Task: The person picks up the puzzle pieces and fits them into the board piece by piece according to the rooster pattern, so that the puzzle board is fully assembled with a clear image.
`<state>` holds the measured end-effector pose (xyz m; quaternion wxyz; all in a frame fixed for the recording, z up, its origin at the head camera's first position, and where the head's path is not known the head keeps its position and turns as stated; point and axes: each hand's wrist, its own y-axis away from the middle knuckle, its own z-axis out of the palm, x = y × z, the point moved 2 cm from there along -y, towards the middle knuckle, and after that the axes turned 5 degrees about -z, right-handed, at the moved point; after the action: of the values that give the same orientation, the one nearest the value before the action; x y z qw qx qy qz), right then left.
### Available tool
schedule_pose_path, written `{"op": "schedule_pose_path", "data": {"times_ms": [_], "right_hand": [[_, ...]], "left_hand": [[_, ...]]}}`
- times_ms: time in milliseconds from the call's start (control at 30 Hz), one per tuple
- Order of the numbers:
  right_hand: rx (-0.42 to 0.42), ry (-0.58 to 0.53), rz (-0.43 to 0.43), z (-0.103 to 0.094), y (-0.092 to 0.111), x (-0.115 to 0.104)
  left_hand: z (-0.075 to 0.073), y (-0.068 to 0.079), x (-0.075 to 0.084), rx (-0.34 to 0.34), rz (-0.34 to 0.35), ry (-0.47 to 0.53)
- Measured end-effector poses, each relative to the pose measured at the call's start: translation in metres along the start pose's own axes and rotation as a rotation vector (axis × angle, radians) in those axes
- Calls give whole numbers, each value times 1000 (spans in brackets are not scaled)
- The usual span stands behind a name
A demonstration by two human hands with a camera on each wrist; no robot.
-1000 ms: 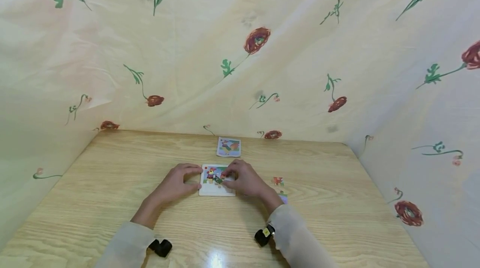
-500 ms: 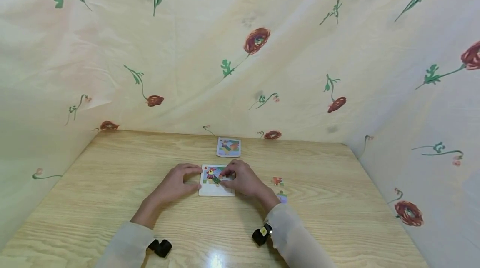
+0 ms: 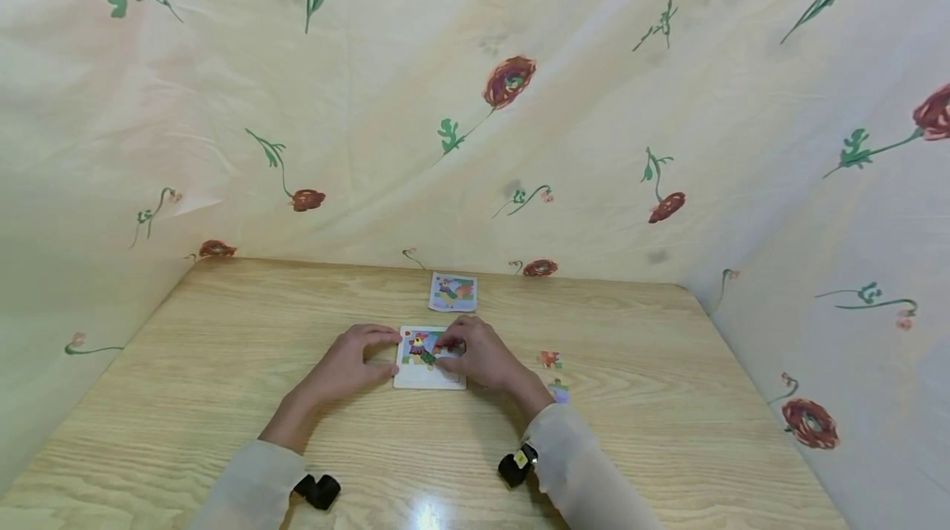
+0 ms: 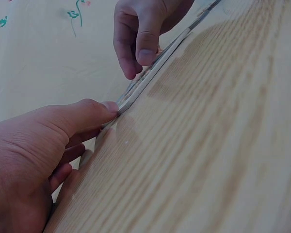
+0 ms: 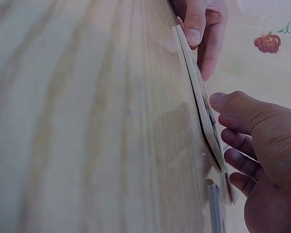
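A shallow white puzzle tray lies on the wooden table, partly filled with pieces of a colourful bird picture. My left hand holds the tray's left edge, thumb near the lower part and forefinger near the top corner. Over the tray's right half, my right hand pinches a small, mostly green puzzle piece between thumb and fingers, low over the picture. Those fingers hide the tray's right side. In the left wrist view the left thumb touches the tray's rim. The right wrist view shows the tray edge-on.
A picture card of the same bird lies behind the tray. Right of the right hand are a loose orange piece and a green-and-purple piece. A flowered cloth hangs around the table's back and sides.
The right hand has shifted slightly left with the green puzzle piece, which has turned a little over the picture. The left hand and tray stay in place.
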<state>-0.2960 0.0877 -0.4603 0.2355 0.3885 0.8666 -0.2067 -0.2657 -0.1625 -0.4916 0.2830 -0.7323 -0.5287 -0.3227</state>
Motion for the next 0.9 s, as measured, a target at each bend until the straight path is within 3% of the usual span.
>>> {"op": "schedule_pose_path", "data": {"times_ms": [900], "right_hand": [[17,3,-55,6,-2,-7]], "left_hand": [[0,0,-1,8,15,-17]]}}
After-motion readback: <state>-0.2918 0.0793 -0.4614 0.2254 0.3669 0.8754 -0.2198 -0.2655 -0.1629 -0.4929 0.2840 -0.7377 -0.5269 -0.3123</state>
